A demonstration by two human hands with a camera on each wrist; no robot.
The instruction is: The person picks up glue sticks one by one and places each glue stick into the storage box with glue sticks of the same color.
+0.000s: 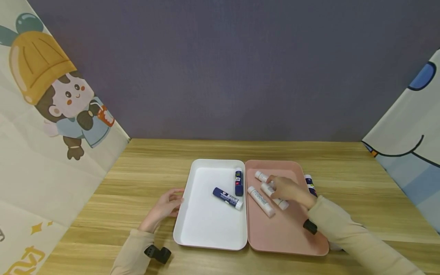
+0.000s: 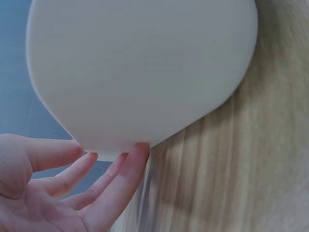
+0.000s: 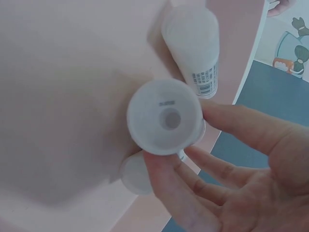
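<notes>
My right hand (image 1: 287, 188) pinches a white glue stick (image 3: 164, 116) between thumb and fingers, over the pink tray (image 1: 288, 236). In the right wrist view its round, hollowed end faces the camera. To the left of it in the tray lies a second white glue stick (image 1: 261, 201). A third white glue stick (image 1: 262, 176) lies toward the back, partly hidden by the fingers. My left hand (image 1: 164, 208) touches the left side of the white tray (image 1: 187, 206), its fingertips at the rim in the left wrist view.
Two dark blue glue sticks, one upright along the wall (image 1: 238, 182) and one slanted (image 1: 227, 198), lie in the white tray. Another blue glue stick (image 1: 310, 185) lies beyond the pink tray's right side. Both trays stand side by side on the wooden table (image 1: 154, 160).
</notes>
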